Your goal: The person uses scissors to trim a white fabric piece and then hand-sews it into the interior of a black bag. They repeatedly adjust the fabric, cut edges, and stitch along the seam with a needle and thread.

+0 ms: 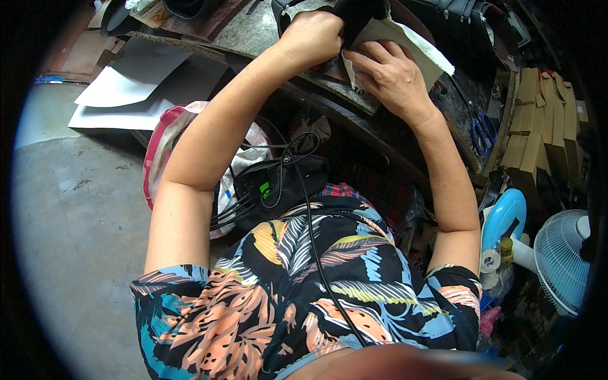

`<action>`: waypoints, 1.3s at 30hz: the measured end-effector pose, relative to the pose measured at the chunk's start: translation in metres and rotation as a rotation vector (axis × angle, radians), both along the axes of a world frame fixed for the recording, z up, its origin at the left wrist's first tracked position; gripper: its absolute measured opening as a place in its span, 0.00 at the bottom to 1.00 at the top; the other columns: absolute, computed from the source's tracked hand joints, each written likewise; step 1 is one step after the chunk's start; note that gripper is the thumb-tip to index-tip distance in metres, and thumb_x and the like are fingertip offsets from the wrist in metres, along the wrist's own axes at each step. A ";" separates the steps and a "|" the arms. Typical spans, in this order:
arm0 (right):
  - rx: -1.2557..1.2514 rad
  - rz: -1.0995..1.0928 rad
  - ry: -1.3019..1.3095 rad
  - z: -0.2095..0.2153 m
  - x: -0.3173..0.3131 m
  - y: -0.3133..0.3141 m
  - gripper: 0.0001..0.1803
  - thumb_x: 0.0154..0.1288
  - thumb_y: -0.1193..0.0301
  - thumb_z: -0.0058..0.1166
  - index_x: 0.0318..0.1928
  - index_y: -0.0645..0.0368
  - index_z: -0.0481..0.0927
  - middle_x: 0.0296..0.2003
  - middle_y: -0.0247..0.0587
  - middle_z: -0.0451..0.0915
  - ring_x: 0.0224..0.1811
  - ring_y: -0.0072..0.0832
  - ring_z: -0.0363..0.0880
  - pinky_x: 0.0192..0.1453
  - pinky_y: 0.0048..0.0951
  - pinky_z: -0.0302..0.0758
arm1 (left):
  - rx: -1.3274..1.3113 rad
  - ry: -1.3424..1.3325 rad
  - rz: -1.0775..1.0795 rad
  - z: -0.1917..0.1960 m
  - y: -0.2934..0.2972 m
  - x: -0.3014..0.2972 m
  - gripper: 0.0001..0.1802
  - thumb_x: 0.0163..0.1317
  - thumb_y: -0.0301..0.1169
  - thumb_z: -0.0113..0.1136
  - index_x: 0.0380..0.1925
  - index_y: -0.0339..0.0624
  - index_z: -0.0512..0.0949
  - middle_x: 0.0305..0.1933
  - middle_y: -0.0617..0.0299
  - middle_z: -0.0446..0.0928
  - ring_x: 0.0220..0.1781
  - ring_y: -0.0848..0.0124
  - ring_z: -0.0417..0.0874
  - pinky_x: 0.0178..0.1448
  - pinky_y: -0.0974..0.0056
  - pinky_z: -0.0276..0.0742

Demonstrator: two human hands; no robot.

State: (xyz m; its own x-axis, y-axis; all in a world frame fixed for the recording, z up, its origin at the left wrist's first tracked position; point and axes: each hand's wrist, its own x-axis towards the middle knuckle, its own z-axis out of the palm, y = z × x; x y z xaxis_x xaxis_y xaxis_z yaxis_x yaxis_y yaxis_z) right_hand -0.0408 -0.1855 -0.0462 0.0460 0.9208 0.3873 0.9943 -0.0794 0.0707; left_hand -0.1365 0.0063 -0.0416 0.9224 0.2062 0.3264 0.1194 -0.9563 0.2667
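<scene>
Below the bench point(253, 26), the left arm point(209, 139) half-hides a pink-rimmed container point(150, 171) with white plastic point(258, 151) inside, while on top the left hand point(313, 38) clenches black material point(360, 16) and the right hand point(398, 82) half-curls over cream cloth point(423, 49), whether gripping I can't tell, near blue-handled scissors point(483, 134).

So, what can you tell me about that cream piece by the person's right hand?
The cream piece looks like stiff cloth, plain and off-white, with rough, perhaps frayed edges. It is bent rather than flat, with a pointed corner jutting out to the right. It is up at the grey worktop, beside some black material. The right hand lies over it, fingers curled, hiding part of it, so its full outline can't be told.
</scene>
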 end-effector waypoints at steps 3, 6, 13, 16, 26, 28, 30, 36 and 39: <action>0.052 0.035 -0.054 0.004 -0.003 0.000 0.21 0.57 0.64 0.64 0.53 0.38 0.81 0.47 0.29 0.76 0.53 0.32 0.76 0.56 0.35 0.77 | -0.014 0.068 0.000 -0.003 0.001 0.006 0.14 0.55 0.37 0.62 0.30 0.35 0.84 0.34 0.43 0.83 0.38 0.48 0.86 0.46 0.50 0.82; 0.093 0.070 -0.102 0.007 -0.006 -0.002 0.19 0.56 0.65 0.64 0.50 0.40 0.82 0.49 0.31 0.77 0.53 0.31 0.76 0.56 0.34 0.76 | -0.055 0.110 -0.020 -0.007 0.003 0.011 0.15 0.53 0.38 0.66 0.32 0.36 0.84 0.33 0.44 0.83 0.37 0.49 0.86 0.45 0.50 0.82; 0.113 0.240 0.045 0.010 -0.025 -0.006 0.12 0.55 0.70 0.63 0.41 0.56 0.85 0.44 0.34 0.81 0.51 0.32 0.79 0.56 0.34 0.77 | -0.165 0.238 -0.102 -0.004 0.010 0.010 0.18 0.50 0.39 0.70 0.35 0.36 0.84 0.32 0.44 0.83 0.36 0.50 0.86 0.43 0.53 0.82; 0.056 0.301 0.183 0.012 -0.032 -0.015 0.12 0.56 0.72 0.64 0.42 0.55 0.84 0.47 0.36 0.82 0.51 0.35 0.81 0.51 0.36 0.81 | -0.073 0.176 -0.234 0.005 0.011 0.005 0.24 0.44 0.36 0.74 0.40 0.33 0.83 0.38 0.44 0.83 0.38 0.51 0.86 0.45 0.55 0.83; -0.007 -0.011 0.234 0.002 -0.038 -0.006 0.22 0.61 0.65 0.63 0.56 0.55 0.80 0.52 0.43 0.79 0.51 0.41 0.78 0.56 0.38 0.78 | -0.078 0.077 -0.239 0.012 -0.002 -0.028 0.24 0.39 0.27 0.74 0.40 0.30 0.80 0.37 0.42 0.82 0.46 0.48 0.84 0.51 0.52 0.81; -0.014 -0.031 0.193 0.000 -0.041 -0.005 0.24 0.59 0.63 0.65 0.57 0.52 0.80 0.50 0.40 0.78 0.50 0.41 0.78 0.55 0.38 0.78 | -0.142 0.096 -0.136 0.006 -0.006 -0.031 0.17 0.43 0.27 0.70 0.36 0.32 0.82 0.37 0.42 0.82 0.46 0.47 0.84 0.51 0.50 0.81; 0.016 -0.016 0.171 0.000 -0.042 -0.005 0.23 0.59 0.62 0.65 0.55 0.52 0.81 0.49 0.39 0.78 0.50 0.40 0.78 0.54 0.38 0.79 | -0.090 0.017 -0.125 0.001 -0.008 -0.034 0.15 0.46 0.27 0.67 0.36 0.34 0.82 0.37 0.42 0.82 0.45 0.46 0.84 0.51 0.50 0.81; -0.012 -0.037 0.147 0.006 -0.045 -0.003 0.23 0.55 0.61 0.67 0.53 0.49 0.81 0.47 0.37 0.78 0.50 0.38 0.78 0.52 0.37 0.80 | -0.214 0.045 -0.045 0.002 -0.006 -0.036 0.12 0.51 0.30 0.64 0.36 0.35 0.84 0.34 0.42 0.81 0.42 0.46 0.84 0.49 0.49 0.79; -0.061 -0.087 0.103 0.005 -0.052 -0.001 0.24 0.54 0.61 0.68 0.52 0.49 0.82 0.47 0.37 0.79 0.49 0.38 0.79 0.51 0.36 0.79 | -0.096 -0.067 -0.061 -0.002 -0.013 -0.039 0.10 0.52 0.29 0.63 0.34 0.35 0.83 0.32 0.43 0.80 0.40 0.47 0.83 0.47 0.50 0.79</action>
